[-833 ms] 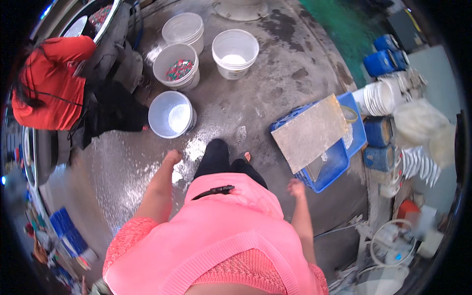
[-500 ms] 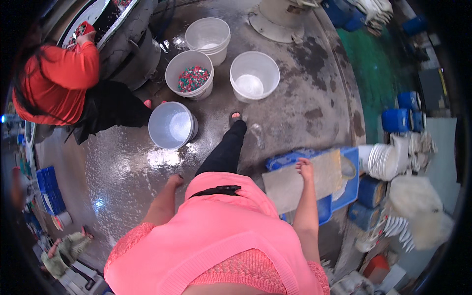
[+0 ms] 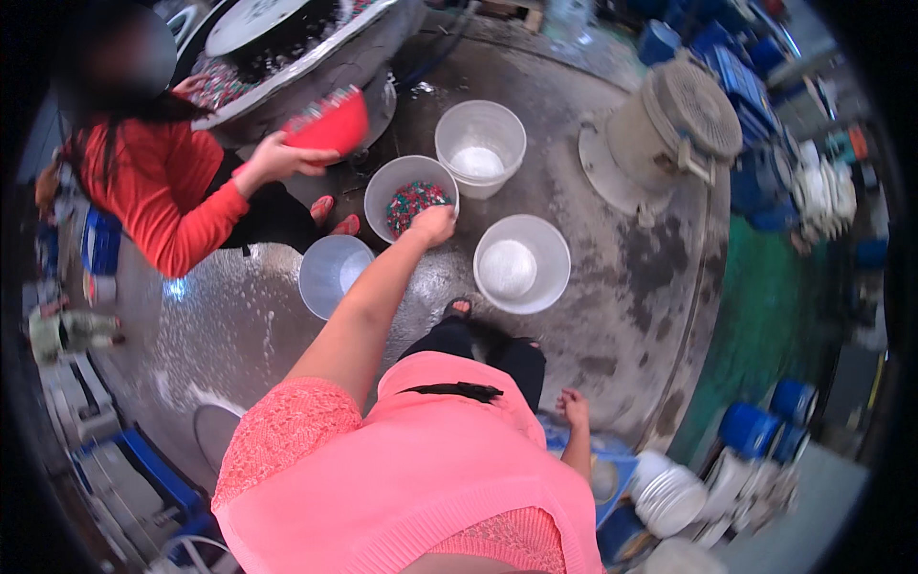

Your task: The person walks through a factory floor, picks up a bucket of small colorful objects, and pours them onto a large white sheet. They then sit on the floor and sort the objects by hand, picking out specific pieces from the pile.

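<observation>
My left hand [image 3: 435,226] reaches forward with its fingers closed at the near right rim of a white bucket [image 3: 379,188]. Small red, green and whitish pieces [image 3: 409,205] lie in that bucket. My right hand [image 3: 574,407] hangs by my side with nothing in it, its fingers loosely apart. To the left, a co-worker in a red top [image 3: 172,196] holds a red bowl [image 3: 332,127] tilted beside the bucket. More small pieces show blurred at the bowl's upper edge.
Other white buckets stand behind [image 3: 481,143], to the right [image 3: 522,263] and to the near left [image 3: 330,277]. A large vat [image 3: 316,77] of pieces is beyond the co-worker. A beige machine [image 3: 660,143] stands at the far right. The concrete floor [image 3: 612,316] looks wet in places.
My left hand has swung forward from my side to the bucket of pieces, and I have stepped closer. The co-worker has turned from the vat, bringing the red bowl toward the buckets.
</observation>
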Available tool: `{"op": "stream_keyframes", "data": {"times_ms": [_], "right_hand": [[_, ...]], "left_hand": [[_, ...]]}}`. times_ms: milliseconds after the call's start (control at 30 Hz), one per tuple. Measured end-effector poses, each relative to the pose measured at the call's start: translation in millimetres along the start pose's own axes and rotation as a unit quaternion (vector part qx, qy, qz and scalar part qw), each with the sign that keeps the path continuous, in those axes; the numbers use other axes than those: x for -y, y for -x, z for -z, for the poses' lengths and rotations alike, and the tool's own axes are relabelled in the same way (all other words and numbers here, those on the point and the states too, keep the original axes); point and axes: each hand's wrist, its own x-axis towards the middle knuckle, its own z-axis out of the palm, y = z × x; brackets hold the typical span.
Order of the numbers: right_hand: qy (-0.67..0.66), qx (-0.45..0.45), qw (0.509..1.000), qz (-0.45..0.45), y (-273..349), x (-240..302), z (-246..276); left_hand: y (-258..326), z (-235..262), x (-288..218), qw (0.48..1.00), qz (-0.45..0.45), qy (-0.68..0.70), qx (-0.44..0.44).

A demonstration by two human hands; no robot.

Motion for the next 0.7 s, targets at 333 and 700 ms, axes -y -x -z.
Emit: {"op": "stream_keyframes", "data": {"times_ms": [333, 700], "right_hand": [[0.255, 0.106, 0.96, 0.049, -149.1, 127.0, 177.9], [0.376, 0.09, 0.911, 0.145, -241.3, 345.8, 246.5]], "left_hand": [[59.0, -170.2, -115.2, 0.982, 0.141, 0.11, 0.053], [188.4, -256.7, -205.8, 0.849, 0.448, 0.279, -0.031]]}}
